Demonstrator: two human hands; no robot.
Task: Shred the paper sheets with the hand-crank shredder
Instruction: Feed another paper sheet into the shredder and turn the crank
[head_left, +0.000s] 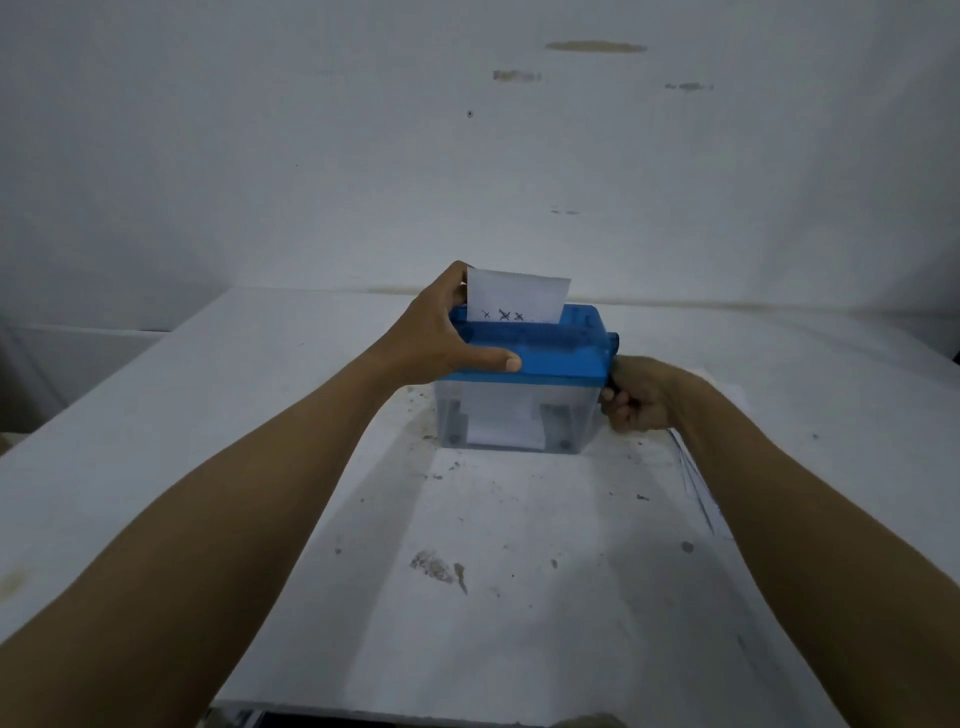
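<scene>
A small shredder (550, 353) with a blue top and a clear bin (519, 415) stands in the middle of the white table. A white paper sheet (517, 299) with pen crosses stands upright in its slot. White paper shows inside the bin. My left hand (441, 332) grips the left end of the blue top, thumb along the front edge, fingers behind near the sheet. My right hand (636, 397) is curled round the dark crank handle on the shredder's right side; the handle is mostly hidden.
The white table (519, 597) is stained and speckled in front of the shredder. More paper sheets (696, 483) lie on the table under my right forearm. A white wall stands close behind the table. The table's left edge drops off beside my left arm.
</scene>
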